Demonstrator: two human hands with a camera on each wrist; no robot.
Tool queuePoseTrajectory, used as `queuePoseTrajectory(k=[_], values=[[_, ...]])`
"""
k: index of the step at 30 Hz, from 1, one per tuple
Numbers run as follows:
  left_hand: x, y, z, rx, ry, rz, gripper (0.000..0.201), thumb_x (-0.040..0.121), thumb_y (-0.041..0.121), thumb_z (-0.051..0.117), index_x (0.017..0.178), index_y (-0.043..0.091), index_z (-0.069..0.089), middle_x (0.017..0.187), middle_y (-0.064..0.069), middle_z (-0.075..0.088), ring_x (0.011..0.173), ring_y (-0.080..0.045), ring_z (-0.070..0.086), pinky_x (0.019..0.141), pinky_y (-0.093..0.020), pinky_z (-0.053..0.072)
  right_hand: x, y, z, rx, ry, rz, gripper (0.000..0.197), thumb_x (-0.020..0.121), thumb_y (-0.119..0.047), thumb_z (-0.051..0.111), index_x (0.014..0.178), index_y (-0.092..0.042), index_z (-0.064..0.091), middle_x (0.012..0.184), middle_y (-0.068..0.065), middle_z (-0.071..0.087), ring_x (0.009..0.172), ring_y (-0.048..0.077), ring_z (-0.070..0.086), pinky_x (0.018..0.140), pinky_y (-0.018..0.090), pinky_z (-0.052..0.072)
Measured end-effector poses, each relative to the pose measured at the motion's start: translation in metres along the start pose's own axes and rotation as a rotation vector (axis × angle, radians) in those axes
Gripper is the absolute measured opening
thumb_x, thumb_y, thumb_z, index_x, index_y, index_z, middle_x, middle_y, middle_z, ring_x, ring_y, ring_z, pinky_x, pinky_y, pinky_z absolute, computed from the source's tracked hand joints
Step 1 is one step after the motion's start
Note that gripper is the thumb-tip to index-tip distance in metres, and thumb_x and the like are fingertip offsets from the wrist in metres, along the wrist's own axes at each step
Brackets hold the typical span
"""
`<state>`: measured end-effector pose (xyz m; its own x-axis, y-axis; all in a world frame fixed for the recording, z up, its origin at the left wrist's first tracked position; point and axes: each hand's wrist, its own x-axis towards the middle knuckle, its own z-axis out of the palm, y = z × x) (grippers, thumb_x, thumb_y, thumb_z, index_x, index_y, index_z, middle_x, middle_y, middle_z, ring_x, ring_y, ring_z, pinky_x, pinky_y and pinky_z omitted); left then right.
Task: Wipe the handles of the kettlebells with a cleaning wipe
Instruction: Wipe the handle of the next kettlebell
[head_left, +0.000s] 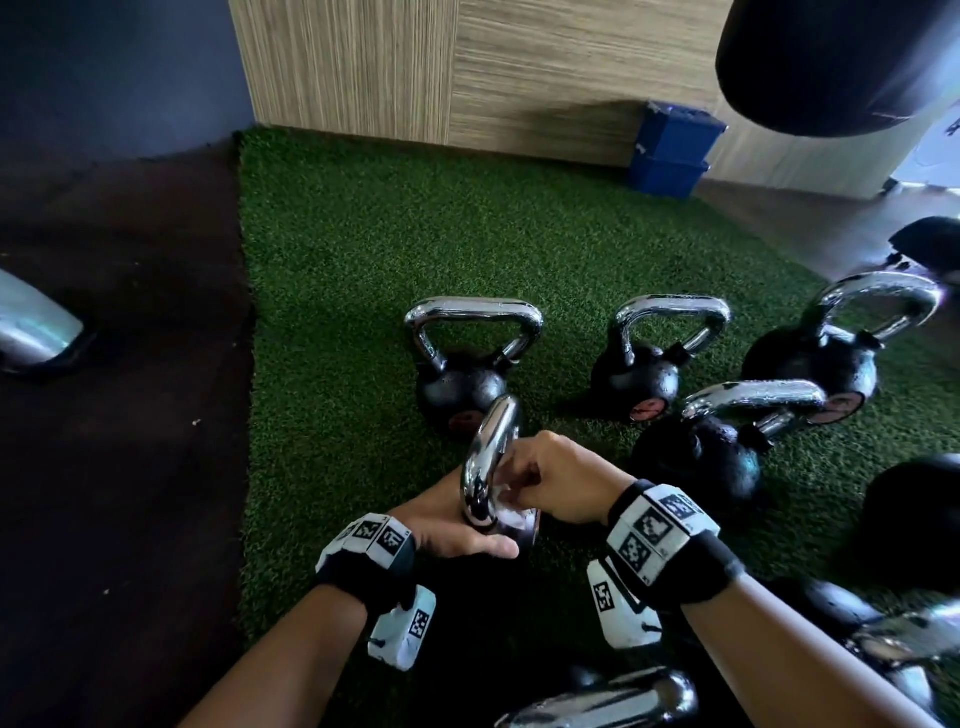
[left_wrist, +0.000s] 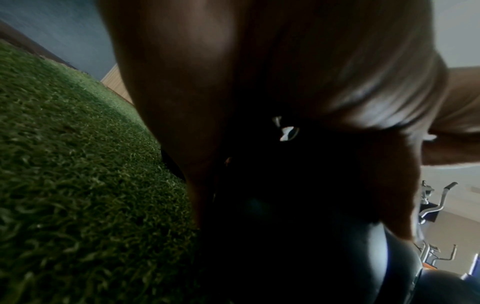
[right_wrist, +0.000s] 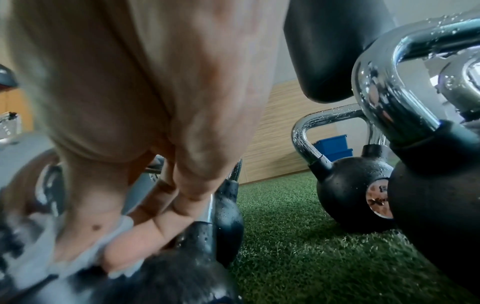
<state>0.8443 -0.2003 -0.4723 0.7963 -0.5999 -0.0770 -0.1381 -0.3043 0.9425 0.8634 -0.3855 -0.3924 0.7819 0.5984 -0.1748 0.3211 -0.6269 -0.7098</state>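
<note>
On the green turf close in front of me stands a black kettlebell with a chrome handle. My left hand wraps around the base of that handle from the left, thumb lying across the front. My right hand pinches a white wipe against the handle's lower inside. In the right wrist view the right hand's fingers press the crumpled wipe onto the black ball. The left wrist view is mostly dark palm over the ball.
Several more chrome-handled kettlebells stand behind and to the right, one close by my right wrist. Another handle lies near my arms. Blue bins sit by the wooden wall; a black punching bag hangs top right. Dark rubber floor lies left.
</note>
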Motion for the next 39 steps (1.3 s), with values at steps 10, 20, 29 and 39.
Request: queuePoseTrajectory(k=[10,20,29,39], values=[[0.002,-0.002,0.004,0.161,0.024,0.061,0.107,0.066,0.034,0.093,0.141,0.063,0.022,0.148,0.024,0.042,0.138,0.010,0.039,0.111,-0.009,0.034,-0.009,0.019,0.009,0.411,-0.070,0.051,0.033,0.076,0.026,0.061,0.101,0.010,0.073,0.105,0.032,0.071,0.093,0.028,0.066,0.090,0.048,0.053],[0.002,-0.001,0.010,0.219,0.034,0.041,0.122,0.062,0.025,0.096,0.157,0.027,0.021,0.153,0.015,0.035,0.141,-0.001,0.038,0.118,-0.030,0.038,-0.019,0.030,0.014,1.043,-0.131,0.112,0.017,0.080,0.004,0.068,0.091,-0.004,0.079,0.088,0.009,0.078,0.078,0.016,0.075,0.071,0.025,0.060],[0.006,-0.013,0.012,0.202,0.048,0.060,0.108,0.058,0.030,0.095,0.146,0.040,0.033,0.145,0.030,0.035,0.139,0.002,0.040,0.113,-0.026,0.041,-0.021,0.033,0.025,1.252,0.088,0.211,0.020,0.071,0.022,0.064,0.084,0.006,0.060,0.071,0.015,0.072,0.056,0.021,0.071,0.053,0.027,0.059],[0.005,-0.013,0.012,0.245,0.059,0.099,0.119,0.061,0.037,0.095,0.155,0.033,0.023,0.152,0.010,0.038,0.143,-0.007,0.038,0.119,-0.043,0.037,-0.017,0.026,0.019,0.978,0.391,0.156,0.034,0.071,0.022,0.072,0.060,-0.008,0.060,0.076,0.020,0.069,0.067,0.029,0.069,0.066,0.039,0.062]])
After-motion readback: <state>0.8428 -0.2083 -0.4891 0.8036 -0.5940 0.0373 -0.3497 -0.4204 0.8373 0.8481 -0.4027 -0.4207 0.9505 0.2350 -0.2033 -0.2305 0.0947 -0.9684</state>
